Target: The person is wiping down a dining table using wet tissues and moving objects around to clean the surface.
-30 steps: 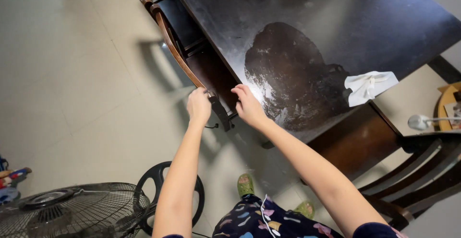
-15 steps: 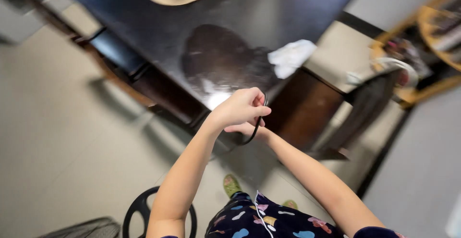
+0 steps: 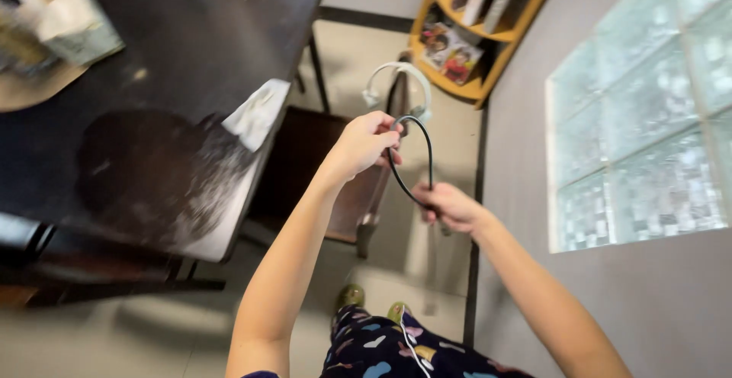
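Two hands are working together here, and both are pinching the same thin black cord, which is arching in a loop between them. Going from big to small: the dark table is filling the left of your view, with a large rubbed-looking patch on its top and a white cloth lying at its near edge. A woven mat and some printed cards are sitting at the far left corner, blurred. Beyond the table a dark wooden chair is standing, and a white headset-like band is hanging over its back. A yellow shelf with books is sitting in the corner beside the glass-block window.

Your left hand is closing its fingers on the upper end of the cord, up near the chair back. Your right hand is gripping the lower end, closed around it, with a short dark piece poking out below the fist; what that piece is I cannot tell. The cord is hanging in the air, clear of table and chair, well right of the cloth.

Judging by this, you are already holding the cord free and off any surface. It is only in a single open loop, so any gathering or coiling is looking barely begun.
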